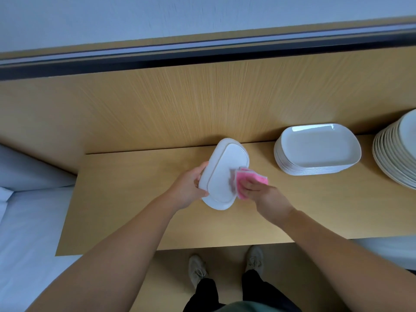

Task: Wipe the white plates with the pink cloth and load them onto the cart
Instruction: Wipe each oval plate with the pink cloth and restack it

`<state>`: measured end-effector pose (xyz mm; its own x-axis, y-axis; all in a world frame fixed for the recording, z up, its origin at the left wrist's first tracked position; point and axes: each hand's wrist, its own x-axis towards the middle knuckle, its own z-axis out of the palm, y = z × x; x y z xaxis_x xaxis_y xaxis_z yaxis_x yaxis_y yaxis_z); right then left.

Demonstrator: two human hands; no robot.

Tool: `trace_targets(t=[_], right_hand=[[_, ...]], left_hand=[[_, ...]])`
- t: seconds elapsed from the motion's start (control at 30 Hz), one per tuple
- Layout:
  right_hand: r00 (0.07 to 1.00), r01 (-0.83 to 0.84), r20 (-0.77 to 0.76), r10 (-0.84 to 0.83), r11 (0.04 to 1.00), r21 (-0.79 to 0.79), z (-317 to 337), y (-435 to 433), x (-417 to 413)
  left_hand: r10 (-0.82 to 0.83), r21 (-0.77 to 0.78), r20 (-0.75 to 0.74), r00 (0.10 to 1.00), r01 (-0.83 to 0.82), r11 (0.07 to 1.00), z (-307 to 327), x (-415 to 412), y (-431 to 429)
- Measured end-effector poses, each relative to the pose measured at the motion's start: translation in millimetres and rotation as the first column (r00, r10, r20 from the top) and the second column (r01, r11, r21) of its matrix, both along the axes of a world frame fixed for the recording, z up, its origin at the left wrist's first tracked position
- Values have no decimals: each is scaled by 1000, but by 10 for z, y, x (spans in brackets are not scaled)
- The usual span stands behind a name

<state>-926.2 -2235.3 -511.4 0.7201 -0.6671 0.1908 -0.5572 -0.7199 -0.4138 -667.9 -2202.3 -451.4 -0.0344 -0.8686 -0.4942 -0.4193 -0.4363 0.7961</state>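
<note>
One probably slick, breakable plate [225, 176]: my left hand [189, 188] is gripping its rim. My right hand [265, 195] is pinching the cloth [253, 177].

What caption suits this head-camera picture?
A person's left hand holds a white oblong plate while the right hand wipes it with a folded pink cloth.

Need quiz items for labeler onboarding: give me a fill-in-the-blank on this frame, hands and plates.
1. The right hand holds a ____ cloth against the oblong plate.
2. The left hand grips that plate's rim; plates in hand: ____.
3. The stack of oblong plates on the wooden table sits to the held plate's ____.
Missing: pink; one; right.
</note>
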Motion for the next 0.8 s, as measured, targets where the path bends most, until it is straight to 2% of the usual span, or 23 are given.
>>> trace_targets(t=[0.13, 0.2, 0.3, 0.4, 0.5, 0.6, 0.7, 0.8], right_hand=[[950, 204, 237, -205, 979, 29, 380, -224, -61], [910, 207, 355, -213, 977, 55, 576, -291, -35], [882, 126, 449, -142, 990, 65, 821, -338, 126], [884, 29, 466, -34, 999, 18, 920, -344, 389], [894, -31, 447, 26, 1000, 5, 912, -319, 684], [904, -85, 424, 56, 995, 50, 867, -240, 1011], [912, -142, 397, 104, 987, 68, 803, -149, 1361], [920, -182, 367, 140, 980, 81, 731, -49, 1690]], left_hand=[[13, -20, 39, 999, -12, 1000, 178, 43, 62], [48, -41, 93, 994, -44, 998, 288, 108, 98], [76, -82, 276, 958, -55, 995, 429, 287, 233], [107, -90, 431, 896, -75, 993, 497, 524, 461], [73, -120, 684, 726, 13, 993, 492, 770, 772], [167, -207, 748, 643, -13, 978, 411, 1017, 1093], [164, -177, 828, 536, -28, 984, 311, 1239, 1329], [160, -158, 859, 487, -44, 986, 211, 1482, 1468]])
